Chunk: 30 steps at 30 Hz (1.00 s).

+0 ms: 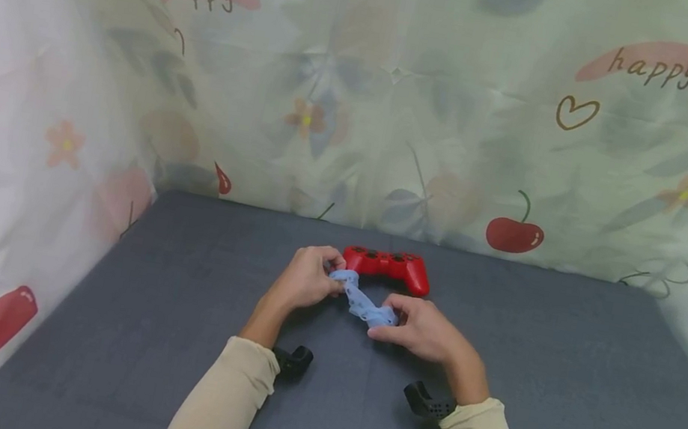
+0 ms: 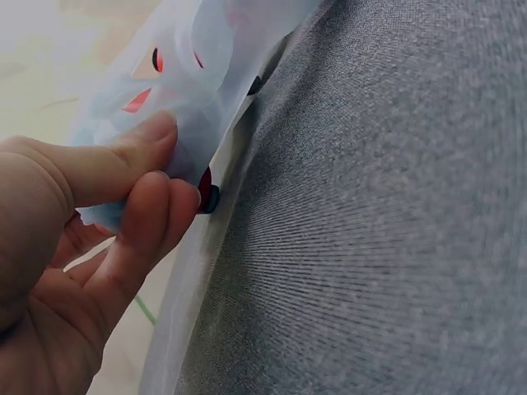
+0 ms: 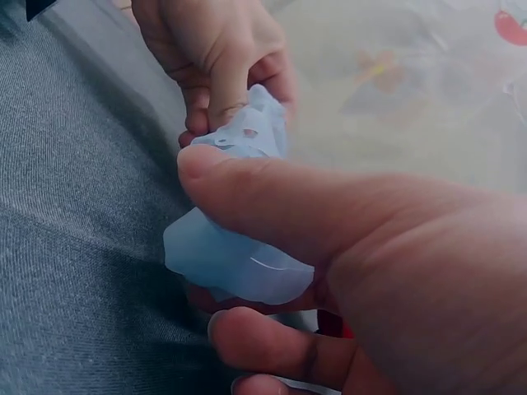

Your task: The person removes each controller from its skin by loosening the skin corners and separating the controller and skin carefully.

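Pale blue translucent silicone cover [image 1: 363, 303], floppy, with cutouts, stretched between both hands just above the grey table [image 1: 558, 402]. Left hand [image 1: 305, 280] pinches one end, right hand [image 1: 423, 329] pinches the other. Red gamepad [image 1: 388, 266] right behind, near edge hidden by the hands. Wrist views blurry.

Table [image 1: 558, 402]: walled by a curtain [image 1: 403, 103] behind and on both sides. Game controller [image 1: 388, 266]: laid on the table near its middle, toward the back. Soft cover [image 1: 363, 303]: held above the table just in front of the controller, stretched between two hands. Left hand [image 1: 306, 278]: placed at the cover's far left end, touching the controller's left side. Right hand [image 1: 423, 328]: placed at the cover's near right end, just in front of the controller.
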Each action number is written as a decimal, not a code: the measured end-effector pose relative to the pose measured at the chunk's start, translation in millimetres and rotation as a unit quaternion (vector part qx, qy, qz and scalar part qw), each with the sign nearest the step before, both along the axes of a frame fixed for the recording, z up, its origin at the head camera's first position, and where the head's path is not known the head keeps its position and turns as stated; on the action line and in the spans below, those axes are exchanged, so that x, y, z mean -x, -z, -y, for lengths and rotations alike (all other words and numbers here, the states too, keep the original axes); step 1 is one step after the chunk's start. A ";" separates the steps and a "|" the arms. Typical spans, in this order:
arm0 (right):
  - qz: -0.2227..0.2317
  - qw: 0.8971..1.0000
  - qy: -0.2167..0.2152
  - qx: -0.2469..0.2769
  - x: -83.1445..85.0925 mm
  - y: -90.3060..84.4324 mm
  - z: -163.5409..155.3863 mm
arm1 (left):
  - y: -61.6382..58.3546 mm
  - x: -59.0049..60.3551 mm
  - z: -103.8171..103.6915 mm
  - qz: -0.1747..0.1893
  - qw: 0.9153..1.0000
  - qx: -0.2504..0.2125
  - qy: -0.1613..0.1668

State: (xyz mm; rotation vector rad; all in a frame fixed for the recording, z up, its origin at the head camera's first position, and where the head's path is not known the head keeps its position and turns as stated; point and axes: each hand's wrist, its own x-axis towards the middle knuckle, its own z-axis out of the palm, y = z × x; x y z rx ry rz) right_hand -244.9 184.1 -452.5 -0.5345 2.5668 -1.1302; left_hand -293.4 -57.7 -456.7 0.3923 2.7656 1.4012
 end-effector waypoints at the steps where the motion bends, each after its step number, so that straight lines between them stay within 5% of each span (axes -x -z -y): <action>1: 0.000 1.000 -0.002 0.001 -0.3 -0.3 0.9 | 0.8 0.3 -0.7 -0.008 1.000 0.002 -0.005; 7: 0.001 0.999 -0.045 0.002 -3.3 -3.0 11.4 | 7.7 2.4 -4.6 -0.059 0.996 0.039 -0.046; 10: -0.003 0.999 -0.051 -0.006 -4.4 -4.1 14.5 | 8.0 2.9 -3.7 -0.049 0.996 0.057 -0.048; 14: -0.017 1.000 -0.018 -0.019 -3.2 -6.6 11.6 | 3.0 2.9 -0.2 -0.019 0.998 0.063 -0.024; 19: -0.045 0.998 0.028 -0.018 -0.6 -10.8 -2.3 | -4.3 2.1 6.6 0.041 0.999 -0.006 0.010; 23: -0.053 0.998 0.039 -0.003 -0.7 -12.8 -11.7 | -9.1 0.4 12.2 0.093 0.994 -0.048 0.042; 30: -0.047 0.996 0.069 0.012 -2.7 -20.9 -21.9 | -20.8 -3.2 23.4 0.133 0.982 -0.079 0.110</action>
